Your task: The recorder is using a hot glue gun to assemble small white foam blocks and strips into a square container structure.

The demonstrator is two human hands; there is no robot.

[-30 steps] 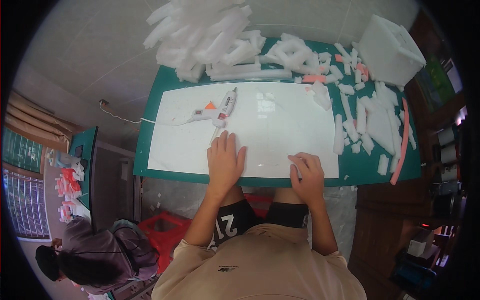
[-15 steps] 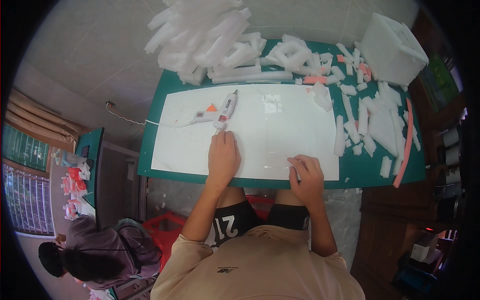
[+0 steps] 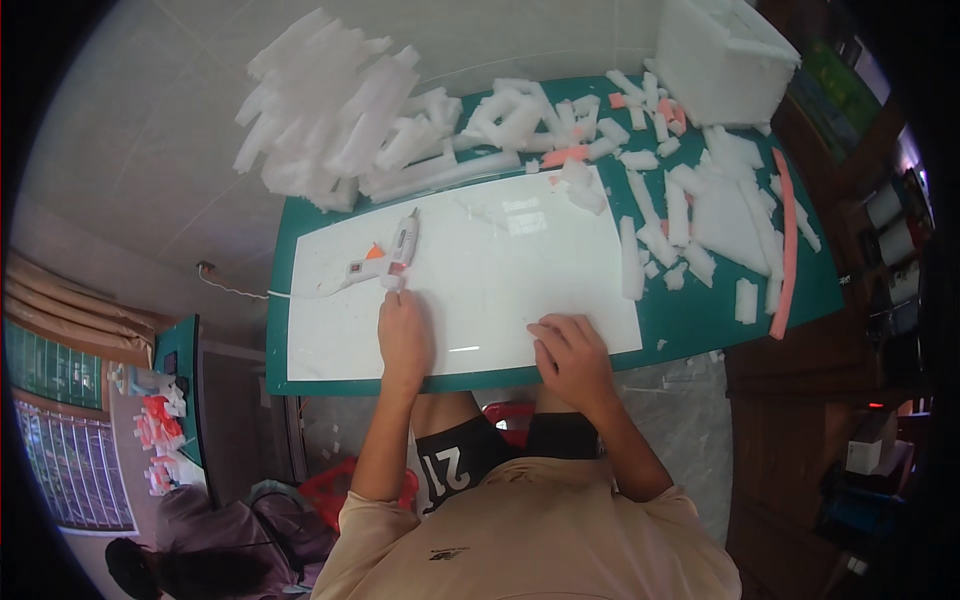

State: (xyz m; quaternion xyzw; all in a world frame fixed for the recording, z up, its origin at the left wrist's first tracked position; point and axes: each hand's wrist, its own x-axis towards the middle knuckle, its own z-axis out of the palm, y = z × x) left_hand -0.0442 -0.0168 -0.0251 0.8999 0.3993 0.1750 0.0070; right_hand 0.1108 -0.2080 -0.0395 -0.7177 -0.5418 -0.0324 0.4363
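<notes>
A white glue gun [image 3: 400, 247] with an orange trigger lies on its side on the white board [image 3: 480, 260], its nozzle pointing away from me. Right behind its rear end is my left hand [image 3: 405, 335], its fingers pressed together. Whatever those fingertips pinch is too small to make out. My right hand [image 3: 572, 355] rests on the board's near right part, fingers loosely bent and the thumb apart from them, holding nothing visible. A white cord [image 3: 310, 294] runs left from the gun's handle.
White foam strips [image 3: 330, 120] are heaped at the far left of the green table [image 3: 455, 381]. Foam scraps [image 3: 740, 230] and a long pink strip [image 3: 785, 250] cover the right side. A white foam box [image 3: 725, 65] stands far right. Another person [image 3: 240, 540] sits lower left.
The whole view has turned and shifted, so the table appears tilted and further left. Both hands keep nearly the same places by the glue gun and on the board.
</notes>
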